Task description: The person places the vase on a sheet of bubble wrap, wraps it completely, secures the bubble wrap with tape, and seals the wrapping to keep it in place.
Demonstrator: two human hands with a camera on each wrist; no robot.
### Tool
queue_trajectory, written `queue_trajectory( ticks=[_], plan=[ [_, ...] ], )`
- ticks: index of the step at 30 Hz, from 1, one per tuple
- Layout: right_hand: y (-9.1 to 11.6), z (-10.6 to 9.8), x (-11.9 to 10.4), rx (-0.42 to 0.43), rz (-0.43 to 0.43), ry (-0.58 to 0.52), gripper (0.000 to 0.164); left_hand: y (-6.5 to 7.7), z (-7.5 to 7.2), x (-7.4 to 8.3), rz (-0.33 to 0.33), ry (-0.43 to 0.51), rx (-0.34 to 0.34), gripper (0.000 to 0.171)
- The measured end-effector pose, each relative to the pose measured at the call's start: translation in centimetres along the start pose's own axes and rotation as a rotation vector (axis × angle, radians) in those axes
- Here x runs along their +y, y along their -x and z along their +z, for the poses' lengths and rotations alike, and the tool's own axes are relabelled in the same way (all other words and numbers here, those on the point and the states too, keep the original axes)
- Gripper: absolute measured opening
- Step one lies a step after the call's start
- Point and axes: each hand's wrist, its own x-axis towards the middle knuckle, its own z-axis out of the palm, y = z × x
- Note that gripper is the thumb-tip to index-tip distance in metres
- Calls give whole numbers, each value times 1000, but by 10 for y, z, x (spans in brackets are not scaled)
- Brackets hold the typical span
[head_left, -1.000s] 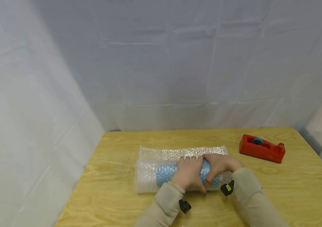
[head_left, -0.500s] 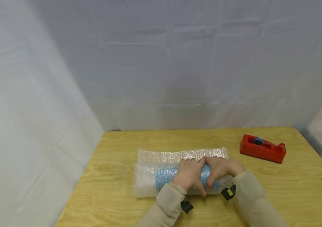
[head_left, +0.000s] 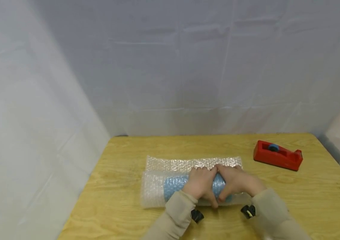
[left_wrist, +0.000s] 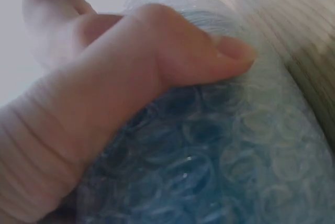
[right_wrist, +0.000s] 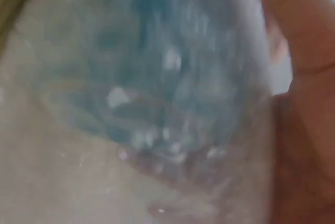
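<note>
A blue cylinder [head_left: 174,185], its kind hidden under the wrapping, lies crosswise on the table inside clear bubble wrap [head_left: 153,190]. A flat flap of the wrap spreads out behind the roll. My left hand [head_left: 200,184] grips the roll near its middle, fingers over the far side and thumb on the near side. Just right of it, my right hand [head_left: 235,180] holds the roll the same way, the two thumbs close together. In the left wrist view the thumb [left_wrist: 172,51] lies along the bubbles. The right wrist view is blurred, with the wrapped blue end [right_wrist: 157,77] filling it.
A red tape dispenser [head_left: 277,156] with a blue-cored roll stands at the back right of the wooden table [head_left: 113,193]. White sheeting [head_left: 170,83] hangs behind the table and along both sides. Each wrist carries a small black camera [head_left: 197,216].
The wrapped roll has shifted slightly toward me, with both hands on it. My right wrist has swung a little outward to the right and nearer to me.
</note>
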Motion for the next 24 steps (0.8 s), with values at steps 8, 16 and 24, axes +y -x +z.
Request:
queue_trajectory(
  ticks=[8,16,24],
  plan=[
    [20,24,-21,206,36,314,131,-4,-4,0,-14,26,-66,119],
    [27,47,-22,399,22,366,135,-3,-5,2,7,64,-93,121],
    [23,50,-15,452,-6,337,126,-4,-7,0,4,52,-88,107]
  ],
)
